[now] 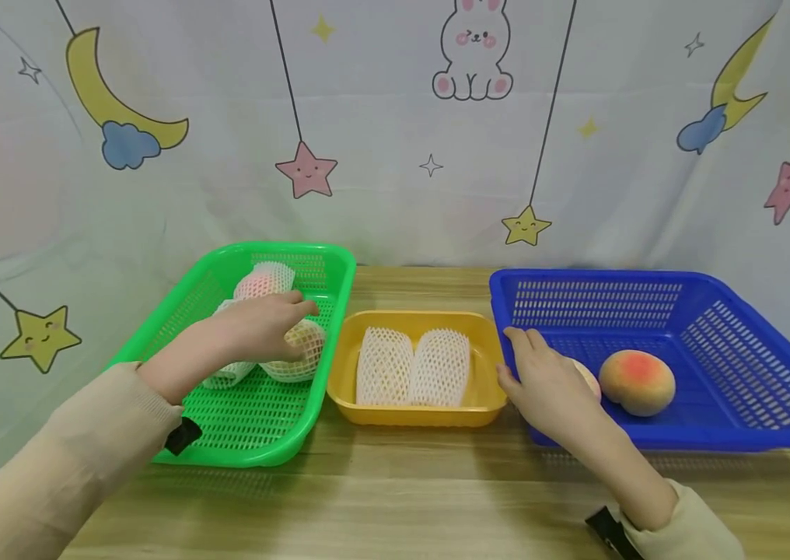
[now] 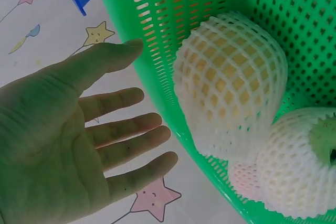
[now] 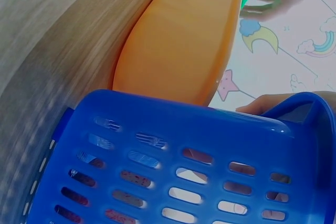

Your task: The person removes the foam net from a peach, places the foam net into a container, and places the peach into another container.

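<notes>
My left hand [image 1: 262,325] is over the green basket [image 1: 328,389], fingers spread and nothing in its palm. Below it lie several fruits in white foam nets: a yellowish one [image 2: 228,77], one with a green end [image 2: 302,161] and a pinkish one [image 1: 265,281], partly behind the others. My right hand [image 1: 552,381] is at the left rim of the blue basket [image 1: 591,276], fingers loosely extended over the edge. Beside it, a peach with a red blush [image 1: 636,381] sits in the basket; a second peach [image 1: 587,378] is partly hidden by the hand.
Between the baskets stands a yellow tray [image 1: 409,418] with two foam net sleeves [image 1: 384,369] lying side by side. All three containers rest on a wood-grain table [image 1: 395,498]. A white patterned cloth [image 1: 395,93] hangs behind them.
</notes>
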Demonstrator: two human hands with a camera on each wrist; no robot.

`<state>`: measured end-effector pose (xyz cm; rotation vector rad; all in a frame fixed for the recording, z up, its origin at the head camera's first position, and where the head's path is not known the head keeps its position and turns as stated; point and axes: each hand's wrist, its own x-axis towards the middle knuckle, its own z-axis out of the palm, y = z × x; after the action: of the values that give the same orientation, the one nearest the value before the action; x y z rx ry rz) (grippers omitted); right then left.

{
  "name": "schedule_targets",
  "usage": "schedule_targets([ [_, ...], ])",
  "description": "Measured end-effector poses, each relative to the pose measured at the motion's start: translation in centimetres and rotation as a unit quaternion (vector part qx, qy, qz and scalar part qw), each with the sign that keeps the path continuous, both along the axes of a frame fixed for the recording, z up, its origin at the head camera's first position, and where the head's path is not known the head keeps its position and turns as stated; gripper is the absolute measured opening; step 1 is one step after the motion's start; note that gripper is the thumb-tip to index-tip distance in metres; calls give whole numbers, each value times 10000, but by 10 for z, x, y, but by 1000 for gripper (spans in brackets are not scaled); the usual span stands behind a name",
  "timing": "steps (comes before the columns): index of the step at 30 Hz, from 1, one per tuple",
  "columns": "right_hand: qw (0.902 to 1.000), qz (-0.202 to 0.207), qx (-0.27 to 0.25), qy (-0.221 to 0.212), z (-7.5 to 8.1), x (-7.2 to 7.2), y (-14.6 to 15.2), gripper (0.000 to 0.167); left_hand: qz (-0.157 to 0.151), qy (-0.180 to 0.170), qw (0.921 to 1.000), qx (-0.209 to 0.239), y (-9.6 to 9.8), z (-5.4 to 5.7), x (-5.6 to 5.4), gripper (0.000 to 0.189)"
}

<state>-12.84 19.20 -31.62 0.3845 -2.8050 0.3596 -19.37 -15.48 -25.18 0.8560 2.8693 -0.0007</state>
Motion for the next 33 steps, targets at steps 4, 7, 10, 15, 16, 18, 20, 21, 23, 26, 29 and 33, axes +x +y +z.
schedule_targets([
  [4, 10000, 23, 4, 4, 0, 0, 0, 46, -82, -76, 9999, -128, 1, -8, -8, 63],
  [7, 10000, 29, 7, 2, 0, 0, 1, 46, -23, -105, 9997, -240, 2, -10, -11, 69],
  [10, 10000, 47, -12, 24, 0, -1, 1, 46, 55, -201, 9992, -340, 6, -11, -13, 74],
  [15, 10000, 65, -18, 42, -1, -1, 1, 45, 188, -396, 9975, -546, 8, -16, -18, 77],
  [16, 10000, 69, -17, 44, -1, -1, 1, 45, 210, -404, 9973, -576, 8, -17, -19, 77],
  [18, 10000, 76, -15, 55, -2, -1, 1, 45, 255, -400, 9971, -599, 8, -20, -21, 78],
  [20, 9999, 91, -22, 64, -2, -1, 1, 45, 324, -417, 9969, -589, 6, -22, -22, 81],
  [21, 9999, 94, -21, 74, -2, -1, 1, 45, 354, -419, 9968, -589, 6, -24, -22, 82],
  [23, 9999, 88, -20, 88, -2, -1, 1, 45, 393, -428, 9964, -613, 6, -26, -23, 85],
  [26, 10000, 74, -31, 59, -1, -1, 1, 45, 376, -450, 9955, -741, 6, -31, -25, 87],
  [29, 10000, 56, -42, 21, -1, -1, 1, 45, 401, -513, 9938, -902, 6, -35, -27, 91],
  [33, 10000, 44, -44, 38, -1, -1, 0, 45, 452, -540, 9914, -1104, 6, -41, -30, 99],
])
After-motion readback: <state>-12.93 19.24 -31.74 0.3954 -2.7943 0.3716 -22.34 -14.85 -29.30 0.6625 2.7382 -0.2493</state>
